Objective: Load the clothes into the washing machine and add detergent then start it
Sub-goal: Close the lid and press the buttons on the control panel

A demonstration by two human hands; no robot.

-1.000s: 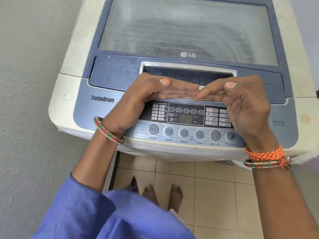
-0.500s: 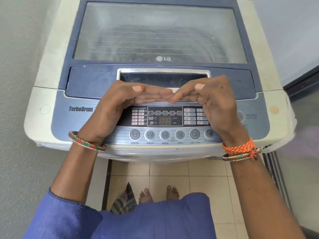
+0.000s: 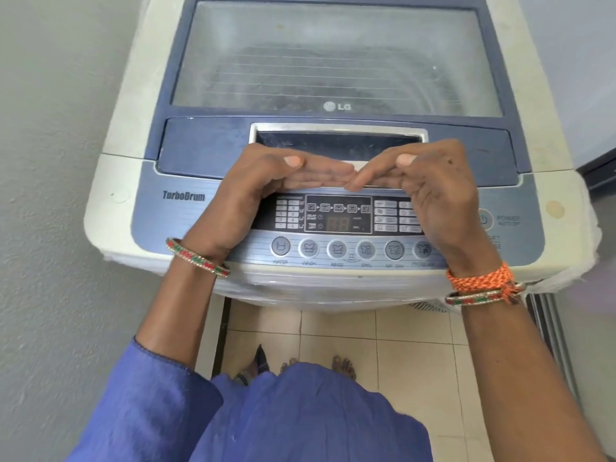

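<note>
A white and blue top-loading washing machine [image 3: 133,135] stands in front of me with its glass lid [image 3: 333,61] down. My left hand [image 3: 253,195] and my right hand [image 3: 436,188] sit side by side at the lid's front edge, just below the handle recess [image 3: 336,141]. Thumbs lie on top and the fingers curl under the lip, with the fingertips meeting at the middle. The control panel [image 3: 336,215] lies right under my palms, its display dark. Inside the drum nothing can be made out through the cloudy glass. No detergent is in view.
A grey wall [image 3: 50,161] runs close along the machine's left side. The power button [image 3: 484,219] is right of my right hand. On the tiled floor [image 3: 400,345] are my bare feet and a piece of striped cloth [image 3: 260,358]. Metal rails [image 3: 550,328] stand at the right.
My view has shifted so the machine sits more centred. Both hands keep the same hold on the lid's front edge, and the lid stays down.
</note>
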